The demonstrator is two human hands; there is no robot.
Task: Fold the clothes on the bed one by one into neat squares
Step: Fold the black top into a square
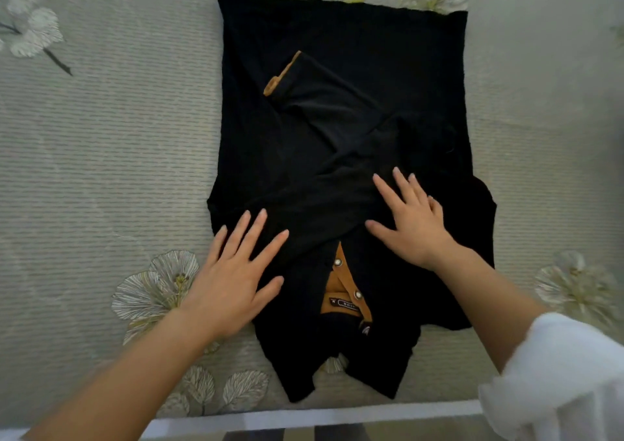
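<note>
The black cardigan [337,52] lay lengthwise, collar [297,366] end nearest; left hand [233,278] and right hand [408,224] both pressed that near half, fingers [251,231] straight, spread, gripping nothing.

One head-worn camera is looking steeply down, close over the bed [101,153]; left forearm [111,383] is showing at seven o'clock, right forearm [479,292] at four.

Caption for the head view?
Left hand and right hand press flat on a black shirt, a sleeve folded across it, on a floral bed.
</note>
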